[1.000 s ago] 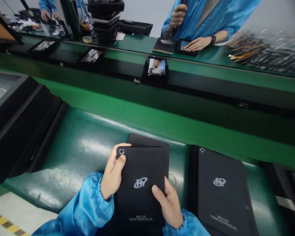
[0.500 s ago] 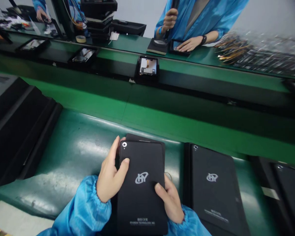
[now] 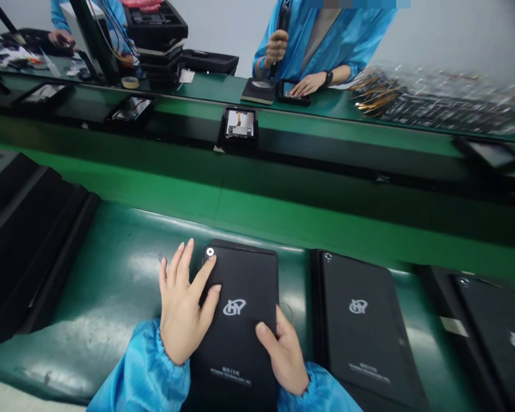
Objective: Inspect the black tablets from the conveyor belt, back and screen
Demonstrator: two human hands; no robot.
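Observation:
A black tablet (image 3: 240, 280) lies back side up in front of me, showing a grey logo and a camera ring at its upper left corner. My left hand (image 3: 186, 306) is spread at its left edge; the index fingertip touches near the camera ring and the other fingers reach past the edge. My right hand (image 3: 285, 349) grips the right edge, thumb on the back cover and fingers at the side, partly hidden. A dark flat piece shows slightly beyond the tablet's top edge.
To the right, a second black tablet (image 3: 360, 320) and a third tablet (image 3: 498, 326) lie back up on dark trays. Black trays (image 3: 30, 229) lean at left. Across the bench, a co-worker's hand (image 3: 311, 84) rests on a device; an opened tablet (image 3: 240, 125) sits on the conveyor.
My left hand has opened from the tablet's edge, its fingers spreading and the index finger moving onto the corner by the camera ring. My right hand keeps its grip. The view has shifted slightly.

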